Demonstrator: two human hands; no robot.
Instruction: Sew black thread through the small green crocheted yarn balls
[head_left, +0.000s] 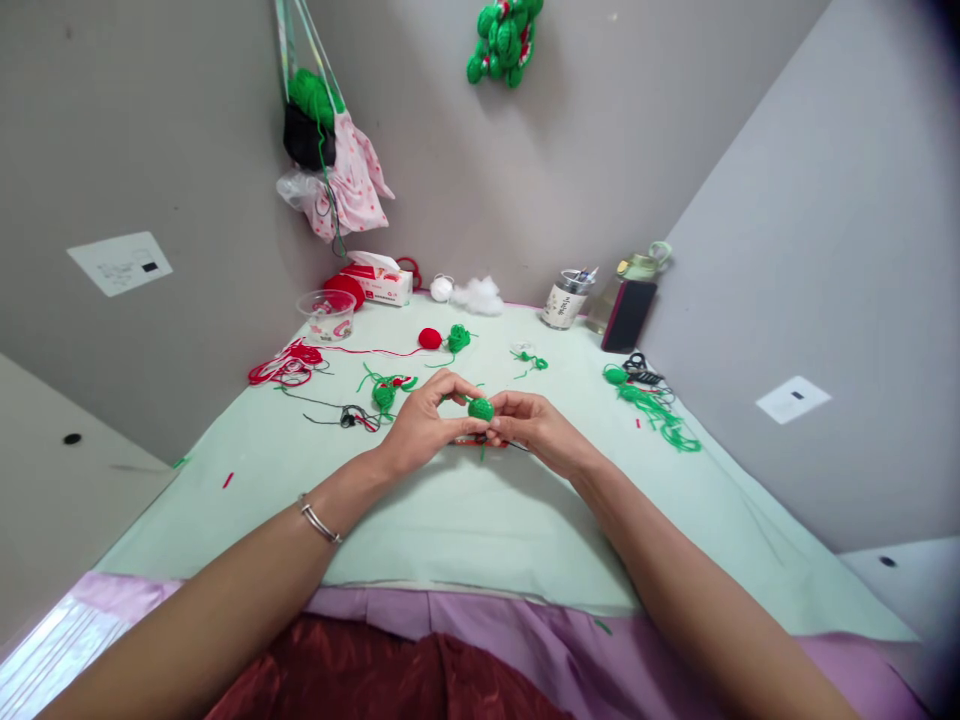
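Yarn ball [481, 409] in left hand [426, 424]; right hand [537, 430] pinches its edge.

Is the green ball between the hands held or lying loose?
Held. The green ball sits between thumb and forefinger of the left hand, with fingers of the right hand at its right edge.

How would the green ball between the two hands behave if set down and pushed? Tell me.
The green ball would probably roll readily, since it looks rounded. It is likely light for its size and not slippery, as its surface looks like textured yarn. Whether it is stuffed doesn't show.
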